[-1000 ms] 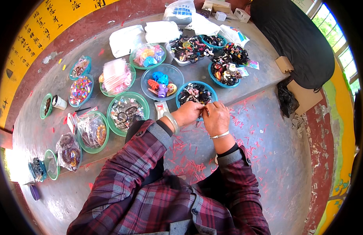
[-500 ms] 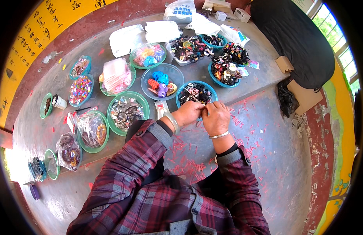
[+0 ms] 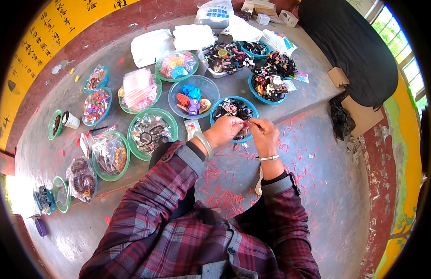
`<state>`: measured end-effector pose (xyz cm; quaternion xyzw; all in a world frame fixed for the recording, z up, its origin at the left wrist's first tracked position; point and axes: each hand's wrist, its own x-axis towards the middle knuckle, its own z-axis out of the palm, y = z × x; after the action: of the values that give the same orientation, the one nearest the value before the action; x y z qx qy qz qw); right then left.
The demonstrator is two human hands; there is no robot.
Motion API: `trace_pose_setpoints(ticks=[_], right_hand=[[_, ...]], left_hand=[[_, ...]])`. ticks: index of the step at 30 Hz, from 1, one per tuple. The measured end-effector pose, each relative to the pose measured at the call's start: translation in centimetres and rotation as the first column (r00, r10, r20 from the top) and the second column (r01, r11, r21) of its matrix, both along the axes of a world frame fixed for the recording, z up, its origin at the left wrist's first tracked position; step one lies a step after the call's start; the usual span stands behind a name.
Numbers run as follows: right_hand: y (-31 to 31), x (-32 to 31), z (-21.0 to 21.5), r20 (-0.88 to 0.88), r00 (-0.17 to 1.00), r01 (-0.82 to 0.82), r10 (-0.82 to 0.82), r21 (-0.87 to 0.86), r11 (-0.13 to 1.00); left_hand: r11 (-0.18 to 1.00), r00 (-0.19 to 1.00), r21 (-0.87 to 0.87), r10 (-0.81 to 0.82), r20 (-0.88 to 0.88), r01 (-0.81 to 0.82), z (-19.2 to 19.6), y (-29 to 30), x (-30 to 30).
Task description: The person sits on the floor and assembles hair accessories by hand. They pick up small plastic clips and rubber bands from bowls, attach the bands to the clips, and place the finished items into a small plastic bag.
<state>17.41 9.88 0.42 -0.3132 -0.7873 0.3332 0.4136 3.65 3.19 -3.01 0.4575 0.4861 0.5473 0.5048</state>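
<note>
Left hand and right hand pinch a dark-red piece between them, over the blue basin; long axis unclear.

A person's left hand and right hand meet above a blue bowl of dark hair ties, fingertips pinching a small dark red piece. Just left of that bowl, a clear bowl holds blue, red and purple items; farther left of it sits a green bowl of bagged hair ties. Beyond it lie white bags; nearer the person than it, red scraps litter the grey floor.
</note>
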Motion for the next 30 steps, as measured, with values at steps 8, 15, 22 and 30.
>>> trace_pose_setpoints(ticks=[8,15,22,30], right_hand=[[-1.0,-0.2,1.0,0.118,0.992,0.022,-0.044,0.181,0.983],[-0.7,-0.2,0.6,0.102,0.993,0.034,-0.055,0.192,0.981],[-0.9,-0.2,0.7,0.123,0.99,0.039,-0.063,0.186,0.982],[-1.0,-0.2,0.6,0.138,0.989,0.028,-0.051,0.164,0.986]], left_hand=[[1.0,1.0,0.022,0.006,0.026,-0.006,-0.2,0.0,-0.1],[0.999,0.998,0.012,0.039,-0.039,-0.038,0.1,0.0,-0.2],[0.998,0.993,0.025,0.055,-0.108,-0.053,0.5,-0.1,-0.2],[0.996,0.979,0.041,0.084,-0.186,-0.078,0.2,0.0,-0.3]])
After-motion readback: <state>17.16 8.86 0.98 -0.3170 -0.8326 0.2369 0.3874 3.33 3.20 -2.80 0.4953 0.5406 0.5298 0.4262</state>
